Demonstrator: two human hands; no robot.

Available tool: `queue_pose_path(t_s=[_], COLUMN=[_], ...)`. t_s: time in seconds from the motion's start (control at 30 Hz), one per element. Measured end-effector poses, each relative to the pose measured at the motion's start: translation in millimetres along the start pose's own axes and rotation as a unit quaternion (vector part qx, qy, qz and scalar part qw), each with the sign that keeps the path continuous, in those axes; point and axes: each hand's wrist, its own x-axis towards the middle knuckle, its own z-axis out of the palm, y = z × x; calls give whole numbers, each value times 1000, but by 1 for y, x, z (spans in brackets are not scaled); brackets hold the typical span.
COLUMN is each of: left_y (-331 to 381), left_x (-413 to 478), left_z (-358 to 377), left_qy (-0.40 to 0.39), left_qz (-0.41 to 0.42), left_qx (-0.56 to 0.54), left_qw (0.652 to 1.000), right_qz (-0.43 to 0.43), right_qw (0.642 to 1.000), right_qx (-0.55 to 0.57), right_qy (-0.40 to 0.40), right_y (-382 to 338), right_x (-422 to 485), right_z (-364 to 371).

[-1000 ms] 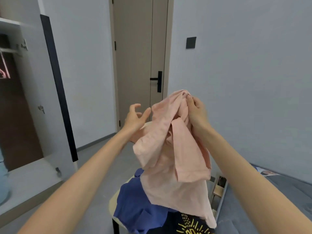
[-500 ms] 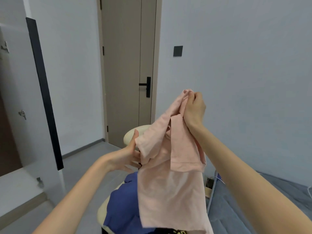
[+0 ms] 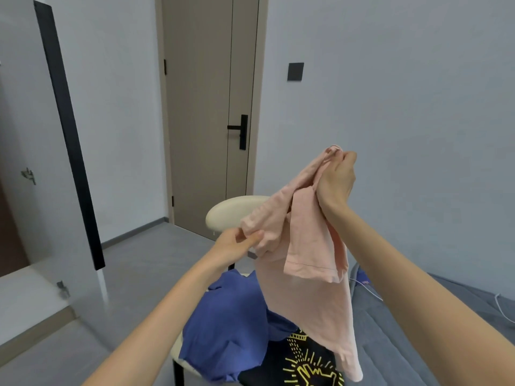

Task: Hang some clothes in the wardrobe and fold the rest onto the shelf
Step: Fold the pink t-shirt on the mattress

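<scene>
Held over the chair (image 3: pixel 231 213) — pink shirt (image 3: pixel 306 288), pinched at its top by the right hand (image 3: pixel 337 176), at a sleeve edge by the left hand (image 3: pixel 237 243). Light, limp, prone to bunching — best gripped at both shoulders.

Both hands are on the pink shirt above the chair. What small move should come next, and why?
Probably draw the left hand outward from the right hand to spread the pink shirt: it hangs bunched between both grips, too crumpled to hang or fold.

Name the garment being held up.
The pink shirt, held up by the left hand and right hand; the blue garment and black printed garment lie on the chair.
</scene>
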Motion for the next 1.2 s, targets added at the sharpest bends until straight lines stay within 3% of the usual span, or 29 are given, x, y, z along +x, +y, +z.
queue_pose_path(t_s=[0.17,0.27,0.4,0.53,0.67,0.87,0.93,1.03,1.2], left_y=[2,15,39,53,68,85,84,79,50], left_x=[22,40,57,61,54,51,53,56,58], left_z=[-9,-13,9,46,63,70,70,73,87], left_qy=[96,153,67,-33,-65,-53,-51,-21,-40], left_qz=[-8,45,173,234,286,312,296,276,206], left_qx=[-106,-111,0,28,21,45,20,-2,50], left_qw=[990,981,983,971,956,948,954,961,977], right_qz=[-3,10,-32,-108,-67,-77,-87,-116,-135], right_qw=[998,976,942,942,950,935,937,958,975], right_qx=[-61,-200,-236,-147,-57,-91,-105,-96,-88], right_qy=[-16,-92,-236,-281,-300,-334,-323,-245,-154], right_y=[33,66,89,66,52,52,49,38,24], right_x=[-5,-12,-28,-31,-32,-28,-27,-22,-1], right_z=[-22,-46,-68,-73,-80,-94,-99,-105,-115])
